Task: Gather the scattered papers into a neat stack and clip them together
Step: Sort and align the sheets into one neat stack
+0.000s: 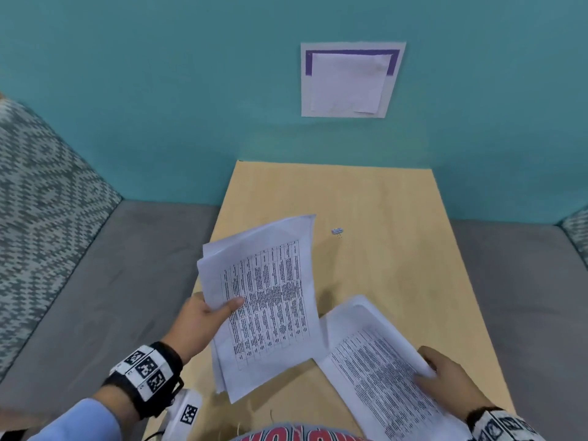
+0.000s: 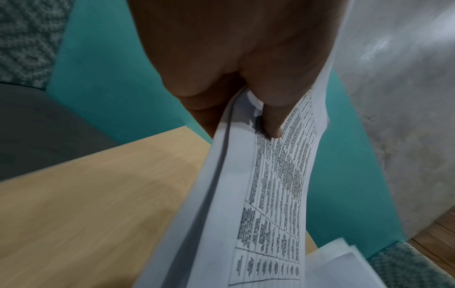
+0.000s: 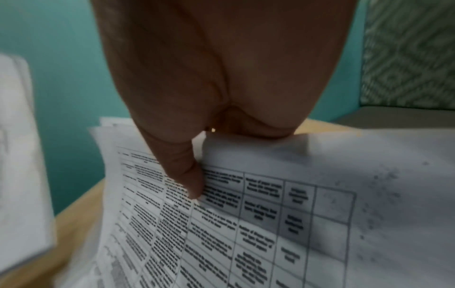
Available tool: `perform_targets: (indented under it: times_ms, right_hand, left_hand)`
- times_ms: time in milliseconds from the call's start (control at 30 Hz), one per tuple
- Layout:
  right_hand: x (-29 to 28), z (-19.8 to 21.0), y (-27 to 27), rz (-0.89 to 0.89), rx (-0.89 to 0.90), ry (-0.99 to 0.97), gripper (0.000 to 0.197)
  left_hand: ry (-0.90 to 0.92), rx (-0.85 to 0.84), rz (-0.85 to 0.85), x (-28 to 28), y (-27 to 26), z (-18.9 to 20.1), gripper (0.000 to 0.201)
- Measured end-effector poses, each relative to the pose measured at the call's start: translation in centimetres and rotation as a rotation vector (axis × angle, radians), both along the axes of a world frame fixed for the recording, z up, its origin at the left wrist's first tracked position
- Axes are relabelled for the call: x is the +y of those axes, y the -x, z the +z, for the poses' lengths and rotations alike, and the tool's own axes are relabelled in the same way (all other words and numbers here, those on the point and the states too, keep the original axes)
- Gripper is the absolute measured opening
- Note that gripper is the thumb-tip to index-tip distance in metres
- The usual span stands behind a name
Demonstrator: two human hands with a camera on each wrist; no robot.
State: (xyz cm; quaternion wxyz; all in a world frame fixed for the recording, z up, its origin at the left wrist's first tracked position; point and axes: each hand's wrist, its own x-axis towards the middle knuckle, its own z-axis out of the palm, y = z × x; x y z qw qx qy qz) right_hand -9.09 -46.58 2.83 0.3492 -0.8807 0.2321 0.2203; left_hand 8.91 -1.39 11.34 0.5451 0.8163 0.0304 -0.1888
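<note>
Here, from the head view, the left hand (image 1: 197, 326) pinches a sheaf of papers (image 1: 264, 300) at its left edge, thumb on the printed top face and the other fingers hidden beneath; the sheaf is lifted over the near left part of the table (image 1: 381, 198). Its sheets are white with a dense printed grid, slightly fanned and unaligned, the long axis running from near the body up and away, tilted a little rightward. The right hand (image 1: 445, 374) grips a second sheaf (image 1: 378, 364) at its right edge, thumb on top; this one's long axis slants from far left to near right, and whether it rests on the table or hangs just above I cannot tell. A small binder clip (image 1: 336, 231) lies alone on the table beyond both sheaves, well apart from either hand. In the left wrist view, the thumb (image 2: 270, 109) presses down on the top sheet (image 2: 275, 194), several loose edges showing underneath, the sheaf stretching away from the fingers. In the right wrist view, the right thumb (image 3: 182, 167) lies on the printed table of the top page (image 3: 246, 224), whose corner curls up under it, with more sheets fanned out beneath.
</note>
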Motion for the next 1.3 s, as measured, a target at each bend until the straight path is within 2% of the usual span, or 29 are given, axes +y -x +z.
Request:
perform_targets:
  times_ms: [33, 133, 200, 300, 367, 400, 433, 500, 533, 567, 667, 733, 800, 833, 900, 933, 1000, 1100, 1200, 1300]
  right_hand:
    - [-0.5, 1.2, 0.4, -0.018, -0.046, -0.012, 0.023]
    - [-1.7, 5.8, 1.3, -0.098, -0.202, -0.032, 0.024]
    - [-2.6, 8.4, 1.7, -0.171, -0.292, -0.056, 0.027]
    - [-3.8, 11.8, 1.8, -0.315, -0.454, -0.196, 0.039]
    - [-4.1, 13.7, 1.1, -0.34, -0.522, -0.312, 0.042]
    - [-3.6, 15.1, 0.4, -0.351, -0.558, -0.369, 0.037]
    - [-3.4, 15.6, -0.4, -0.361, -0.587, -0.453, 0.027]
    - [-2.5, 16.4, -1.9, -0.395, -0.656, -0.626, 0.006]
    - [-1.8, 16.8, -2.7, -0.407, -0.654, -0.697, 0.012]
    - [-1.5, 16.2, -3.4, -0.41, -0.629, -0.734, 0.025]
    - [-0.5, 15.4, -5.7, -0.397, -0.599, -0.799, 0.039]
    - [0.1, 15.0, -7.2, -0.401, -0.55, -0.875, 0.059]
    - [0.5, 14.7, -8.1, -0.37, -0.47, -0.975, 0.057]
    - [0.5, 14.6, -8.5, -0.348, -0.433, -1.004, 0.051]
    - [0.6, 14.7, -9.0, -0.321, -0.415, -1.019, 0.042]
    - [0.8, 15.0, -9.2, -0.327, -0.436, -1.006, 0.039]
    - [1.3, 15.7, -9.4, -0.338, -0.543, -0.951, 0.035]
    - [2.1, 16.4, -8.8, -0.308, -0.712, -0.741, 0.028]
    - [2.8, 14.7, -7.9, -0.302, -0.742, -0.648, 0.029]
    - [3.8, 10.5, -6.8, -0.283, -0.624, -0.513, 0.027]
  left_hand:
    - [-0.015, 0.003, -0.018, -0.1, -0.5, -0.3, 0.046]
    - [-0.042, -0.034, -0.081, -1.0, -2.3, -0.8, 0.062]
    - [-0.048, -0.047, -0.092, -2.0, -3.2, -0.5, 0.081]
    - [-0.112, -0.068, -0.123, -3.5, -4.3, -0.5, 0.082]
    - [-0.127, -0.095, -0.141, -4.5, -4.5, -0.1, 0.092]
    - [-0.111, -0.108, -0.145, -5.3, -4.3, 0.5, 0.092]
    - [-0.093, -0.123, -0.151, -6.2, -3.8, 1.6, 0.081]
    - [-0.042, -0.109, -0.184, -8.2, -2.8, 3.4, 0.044]
    - [0.003, -0.076, -0.219, -9.3, -2.2, 4.2, 0.034]
    - [0.045, -0.04, -0.258, -10.2, -1.6, 5.1, 0.031]
    - [0.169, -0.001, -0.328, -12.3, -0.4, 6.8, 0.04]
    - [0.214, -0.018, -0.34, -13.3, 0.0, 7.8, 0.042]
    - [0.218, -0.052, -0.364, -13.9, 0.2, 8.4, 0.051]
    - [0.226, -0.066, -0.376, -14.0, 0.2, 8.4, 0.066]
    - [0.243, -0.071, -0.36, -14.2, 0.3, 8.2, 0.09]
    - [0.244, -0.077, -0.352, -14.4, 0.4, 8.3, 0.091]
    - [0.229, -0.092, -0.348, -14.8, 0.6, 8.4, 0.072]
    - [0.245, -0.166, -0.258, -15.5, 1.0, 7.7, 0.036]
    - [0.286, -0.129, -0.146, -16.0, 1.3, 5.5, 0.024]
    - [0.15, -0.073, -0.173, -16.0, 2.1, 2.4, 0.024]
